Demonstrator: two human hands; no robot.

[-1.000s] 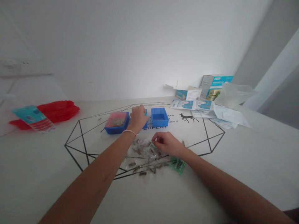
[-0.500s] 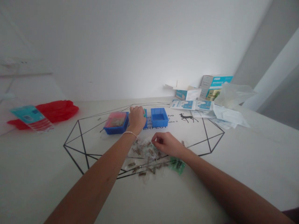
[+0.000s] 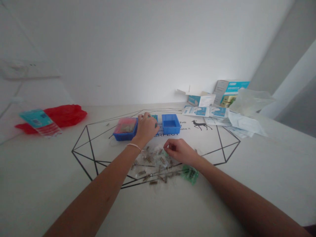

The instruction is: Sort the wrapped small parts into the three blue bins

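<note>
Left hand (image 3: pixel 148 127) observed at the middle blue tray (image 3: pixel 156 134), towards the worktop's (image 3: pixel 49 184) far edge. Its fingers appear slightly looser than half a second ago; whether they grasp anything cannot be told. Handling evidently remains at that tray. Right hand (image 3: pixel 179 150) unchanged, thumb and forefinger curled together at the bagged metal parts (image 3: pixel 162 160), mid-worktop; contents of grip undetermined.

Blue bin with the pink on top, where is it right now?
In the head view, the blue bin sits left of centre on the table, just left of the left hand.
</note>
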